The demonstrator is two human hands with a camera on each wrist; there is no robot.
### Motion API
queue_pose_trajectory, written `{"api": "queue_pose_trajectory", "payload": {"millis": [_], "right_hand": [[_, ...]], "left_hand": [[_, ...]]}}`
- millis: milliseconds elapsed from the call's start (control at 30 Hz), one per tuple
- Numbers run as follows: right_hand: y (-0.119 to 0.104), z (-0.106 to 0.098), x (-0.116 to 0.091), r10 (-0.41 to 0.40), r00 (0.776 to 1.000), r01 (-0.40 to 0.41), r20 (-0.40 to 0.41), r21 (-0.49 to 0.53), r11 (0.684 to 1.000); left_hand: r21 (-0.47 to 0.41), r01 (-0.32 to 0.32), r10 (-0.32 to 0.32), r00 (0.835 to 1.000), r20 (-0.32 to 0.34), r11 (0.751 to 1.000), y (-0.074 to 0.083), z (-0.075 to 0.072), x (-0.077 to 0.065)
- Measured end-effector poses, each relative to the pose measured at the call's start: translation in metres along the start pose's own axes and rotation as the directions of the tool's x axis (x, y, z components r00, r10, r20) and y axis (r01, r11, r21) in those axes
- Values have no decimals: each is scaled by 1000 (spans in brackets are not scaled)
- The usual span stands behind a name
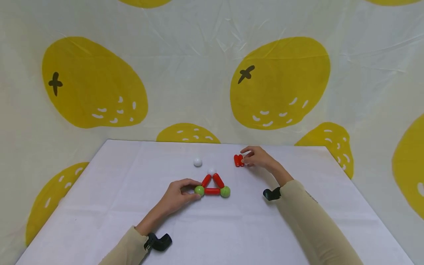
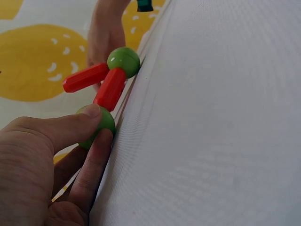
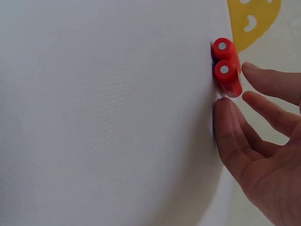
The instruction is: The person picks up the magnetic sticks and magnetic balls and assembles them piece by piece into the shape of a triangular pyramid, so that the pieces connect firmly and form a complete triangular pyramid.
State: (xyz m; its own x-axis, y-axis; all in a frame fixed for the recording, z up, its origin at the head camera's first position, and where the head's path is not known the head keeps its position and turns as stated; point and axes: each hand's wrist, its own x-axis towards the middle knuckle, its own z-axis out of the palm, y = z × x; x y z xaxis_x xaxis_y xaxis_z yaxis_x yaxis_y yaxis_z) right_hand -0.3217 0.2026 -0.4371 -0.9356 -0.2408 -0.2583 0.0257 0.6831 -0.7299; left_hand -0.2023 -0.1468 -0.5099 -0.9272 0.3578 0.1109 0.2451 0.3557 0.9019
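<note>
A triangle of three red rods (image 1: 212, 191) lies on the white table, with a green ball at each near corner and a white ball (image 1: 211, 171) at the far one. My left hand (image 1: 178, 195) pinches the left green ball (image 2: 109, 123) between thumb and fingers. The right green ball (image 1: 225, 191) is untouched. Further back to the right, two loose red rods (image 1: 236, 161) lie side by side; the right wrist view shows silver dots on their ends. Right beside them is my right hand (image 1: 258, 157), thumb and fingers spread loosely around the nearer rod (image 3: 228, 77) without gripping it.
A single white ball (image 1: 197, 162) sits behind the triangle, a little to the left. The white cloth-covered table (image 1: 232, 232) ends at a back edge close behind the loose rods. Behind it hangs a sheet (image 1: 192, 73) printed with yellow fruit.
</note>
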Motion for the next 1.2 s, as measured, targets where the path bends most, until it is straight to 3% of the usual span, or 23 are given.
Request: {"api": "queue_pose_trajectory", "payload": {"millis": [433,1200], "right_hand": [[4,2,5,28,1000,-28,5,0,1000],[3,11,0,65,995,-56,-79,112,992]], "left_hand": [[-8,15,-15,1000,-12,1000,0,1,-1],[-2,48,-48,999,0,999,8,-2,0]]}}
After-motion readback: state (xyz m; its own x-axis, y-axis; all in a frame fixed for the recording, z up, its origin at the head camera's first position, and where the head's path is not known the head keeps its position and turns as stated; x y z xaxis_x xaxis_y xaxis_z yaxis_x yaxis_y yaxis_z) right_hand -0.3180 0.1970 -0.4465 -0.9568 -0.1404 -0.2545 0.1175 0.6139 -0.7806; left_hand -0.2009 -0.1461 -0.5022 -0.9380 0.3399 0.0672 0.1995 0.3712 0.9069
